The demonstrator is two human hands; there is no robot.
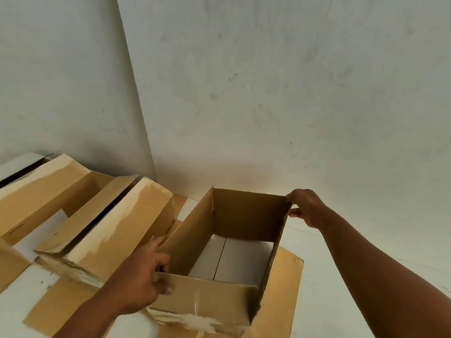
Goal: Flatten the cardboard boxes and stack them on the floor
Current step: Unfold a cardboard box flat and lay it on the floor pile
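Note:
An open brown cardboard box (pixel 246 213) stands on the white floor in the middle, with no bottom, so the floor shows through it. My left hand (pixel 144 276) grips its near left corner, thumb inside the near wall, index finger stretched along the left wall. My right hand (pixel 305 207) pinches the far right corner at the top edge. The box's flaps (pixel 285 284) lie spread flat on the floor around its base.
Two more upright open boxes with torn tape marks stand to the left, one beside my left hand (pixel 122 228), one farther left (pixel 46 191). A pale wall corner rises close behind. White floor (pixel 317 301) stretches to the right.

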